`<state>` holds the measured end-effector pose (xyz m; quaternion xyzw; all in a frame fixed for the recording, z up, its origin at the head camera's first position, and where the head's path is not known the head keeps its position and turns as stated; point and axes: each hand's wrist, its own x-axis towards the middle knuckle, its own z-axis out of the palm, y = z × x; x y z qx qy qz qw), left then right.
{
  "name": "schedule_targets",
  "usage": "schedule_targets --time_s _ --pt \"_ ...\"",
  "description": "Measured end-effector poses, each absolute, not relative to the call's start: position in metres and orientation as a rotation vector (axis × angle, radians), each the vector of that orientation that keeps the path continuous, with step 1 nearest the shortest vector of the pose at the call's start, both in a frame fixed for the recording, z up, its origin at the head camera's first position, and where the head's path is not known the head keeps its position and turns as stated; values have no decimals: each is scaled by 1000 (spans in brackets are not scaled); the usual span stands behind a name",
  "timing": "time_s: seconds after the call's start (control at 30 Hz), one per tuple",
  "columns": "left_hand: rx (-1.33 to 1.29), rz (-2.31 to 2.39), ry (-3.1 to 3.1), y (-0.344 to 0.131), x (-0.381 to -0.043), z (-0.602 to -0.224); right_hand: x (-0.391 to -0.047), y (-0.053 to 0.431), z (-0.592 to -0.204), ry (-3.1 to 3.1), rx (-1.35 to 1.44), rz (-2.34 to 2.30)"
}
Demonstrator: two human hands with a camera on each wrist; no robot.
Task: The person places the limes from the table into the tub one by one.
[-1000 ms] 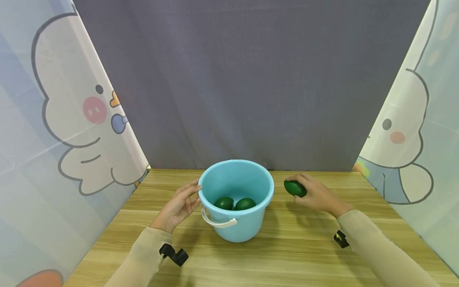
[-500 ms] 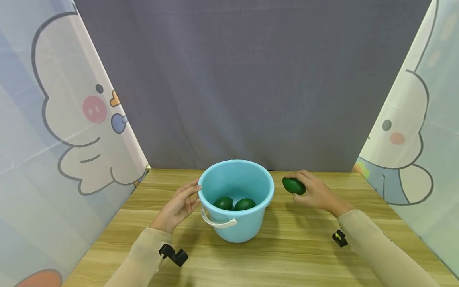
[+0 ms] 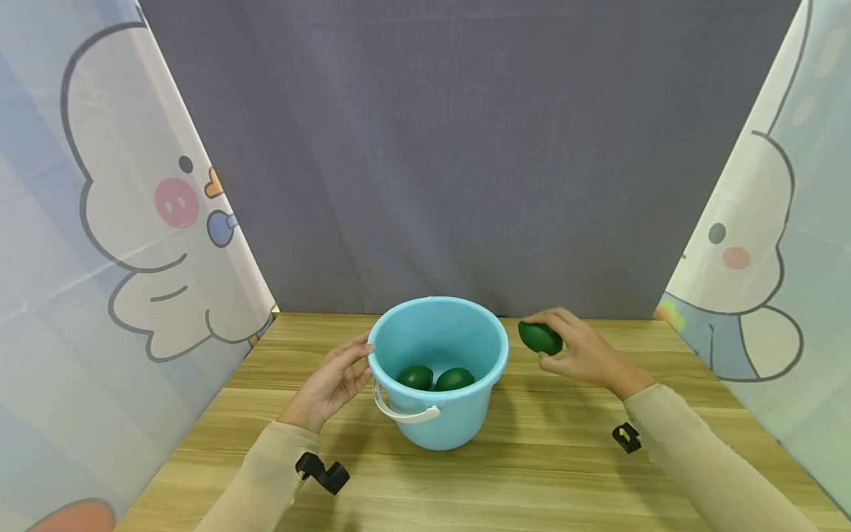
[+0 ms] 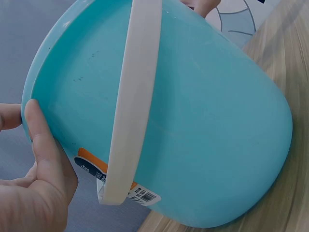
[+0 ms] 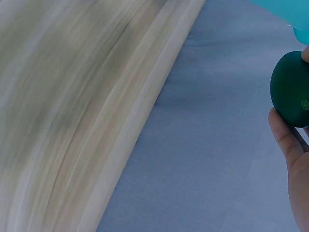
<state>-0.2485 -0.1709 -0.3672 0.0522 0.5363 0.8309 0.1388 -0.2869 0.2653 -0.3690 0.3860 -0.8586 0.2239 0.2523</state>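
Observation:
A light blue bucket stands upright on the wooden table. Two dark green avocados lie inside it, one on the left and one on the right. My left hand holds the bucket's rim at its left side, fingertips against the edge, as the left wrist view also shows. To the right of the bucket, my right hand grips a third avocado between thumb and fingers, above the table. The right wrist view shows this avocado only in part, cut off by the frame.
The bucket's white handle hangs down at its front left. A printed label is stuck on the bucket's wall. Behind the table hangs a grey cloth, with cartoon-printed curtains at the sides.
My right hand has risen slightly and shifted a little left towards the bucket, carrying the avocado. The left hand and the bucket have stayed in place.

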Motion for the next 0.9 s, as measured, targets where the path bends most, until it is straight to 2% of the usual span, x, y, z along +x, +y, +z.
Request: schedule_targets --time_s 0.9 --pt "141 2402 1567 -170 -250 -367 -286 253 -345 -2216 1119 576"
